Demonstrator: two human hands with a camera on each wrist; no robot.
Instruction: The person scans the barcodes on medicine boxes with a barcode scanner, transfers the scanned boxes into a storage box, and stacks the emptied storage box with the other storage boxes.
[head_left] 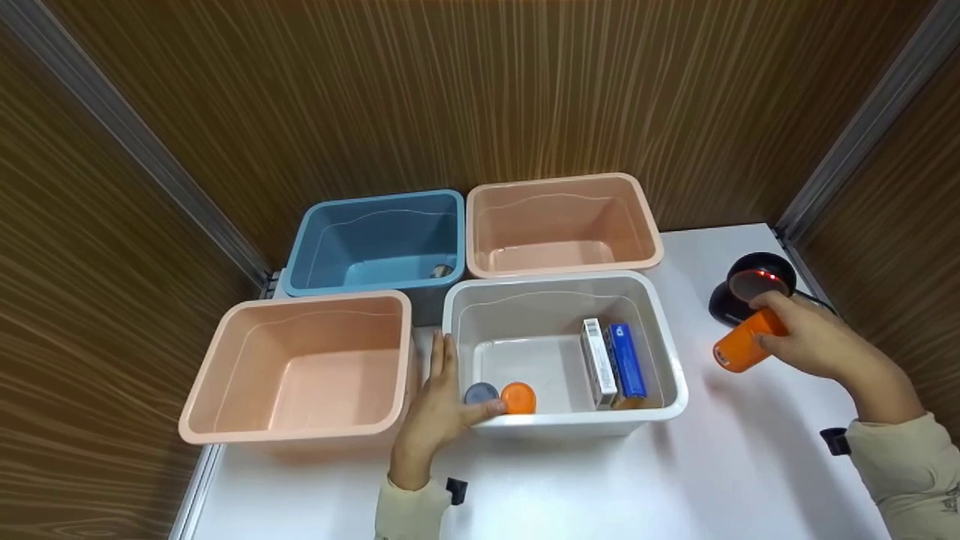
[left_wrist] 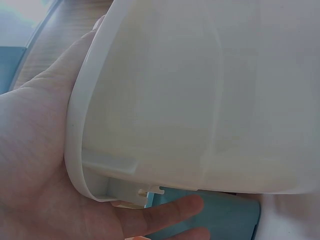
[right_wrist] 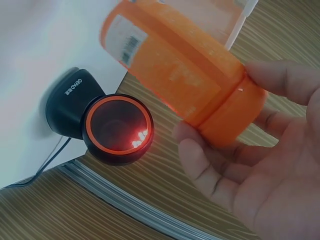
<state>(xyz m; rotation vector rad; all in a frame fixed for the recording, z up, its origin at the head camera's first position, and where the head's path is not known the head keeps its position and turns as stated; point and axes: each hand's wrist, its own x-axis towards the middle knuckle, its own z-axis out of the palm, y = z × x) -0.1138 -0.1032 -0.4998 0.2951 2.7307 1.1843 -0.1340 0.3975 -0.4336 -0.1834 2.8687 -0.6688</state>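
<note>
My right hand grips an orange bottle near its cap end, fingers and thumb around it. In the right wrist view the bottle lies tilted, with a white barcode label at its far end. A black barcode scanner stands close by, its round window glowing red. My left hand rests against the near left corner of the white bin, fingers straight along its side and thumb over the front rim. In that bin are a grey round lid, an orange round lid and two boxes, one white, one blue.
A blue bin with a small item stands at the back left. One peach bin is behind the white bin, another peach bin to its left. Wood-patterned walls enclose the white table. A cable runs from the scanner.
</note>
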